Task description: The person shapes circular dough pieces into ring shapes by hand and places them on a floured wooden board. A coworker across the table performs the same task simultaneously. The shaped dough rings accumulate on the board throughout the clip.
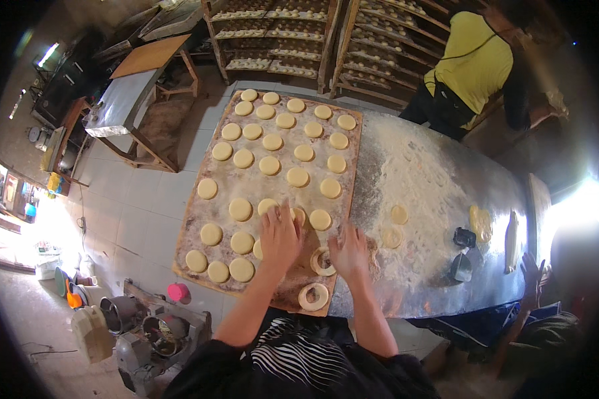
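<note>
Pale, flat dough rounds (269, 165) lie in loose rows on a floured wooden board (203, 209). My left hand (281, 236) reaches over the near middle of the board. Its fingers are bent around a dough round (299, 216), which they partly hide. My right hand (350, 254) is at the board's right edge, fingers apart, with nothing visible in them. Beside its fingertips lies a pale ring (321, 262) with a hole in the middle. Another pale ring (313, 297) rests at the board's near right corner.
On the right, a floured metal table (439, 199) carries two thin rounds (399, 214), dark small containers (464, 237) and a yellowish lump (480, 223). Behind stand racks (273, 33) of filled trays. A person in a yellow top (476, 63) stands there; another person's hand (532, 271) shows at right.
</note>
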`<state>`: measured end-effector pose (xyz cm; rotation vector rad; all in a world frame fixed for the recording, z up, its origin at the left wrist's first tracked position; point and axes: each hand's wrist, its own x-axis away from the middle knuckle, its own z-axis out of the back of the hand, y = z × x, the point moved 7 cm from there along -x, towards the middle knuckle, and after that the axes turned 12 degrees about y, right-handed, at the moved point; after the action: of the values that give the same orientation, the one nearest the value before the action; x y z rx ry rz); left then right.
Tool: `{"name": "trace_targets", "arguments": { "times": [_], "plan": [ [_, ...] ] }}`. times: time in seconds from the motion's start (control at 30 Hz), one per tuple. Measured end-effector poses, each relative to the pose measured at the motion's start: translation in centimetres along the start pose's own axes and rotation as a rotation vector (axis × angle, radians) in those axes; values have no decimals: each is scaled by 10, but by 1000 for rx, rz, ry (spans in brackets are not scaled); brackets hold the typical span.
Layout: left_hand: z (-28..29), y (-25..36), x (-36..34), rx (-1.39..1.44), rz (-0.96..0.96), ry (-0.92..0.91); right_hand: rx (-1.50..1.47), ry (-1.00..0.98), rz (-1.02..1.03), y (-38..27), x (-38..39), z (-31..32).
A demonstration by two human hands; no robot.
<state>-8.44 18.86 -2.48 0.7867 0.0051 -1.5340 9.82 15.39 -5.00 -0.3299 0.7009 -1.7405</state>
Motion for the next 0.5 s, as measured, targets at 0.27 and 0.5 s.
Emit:
{"name": "trace_targets", "arguments": {
  "times": [0.27, 0.5],
  "plan": [
    [-12, 17, -15, 459, 31, -386, -244, -129, -15, -10, -40, -9],
    [-86, 162, -11, 717, -175, -620, -80, 130, -398, 169, -54, 143]
  ]
}}
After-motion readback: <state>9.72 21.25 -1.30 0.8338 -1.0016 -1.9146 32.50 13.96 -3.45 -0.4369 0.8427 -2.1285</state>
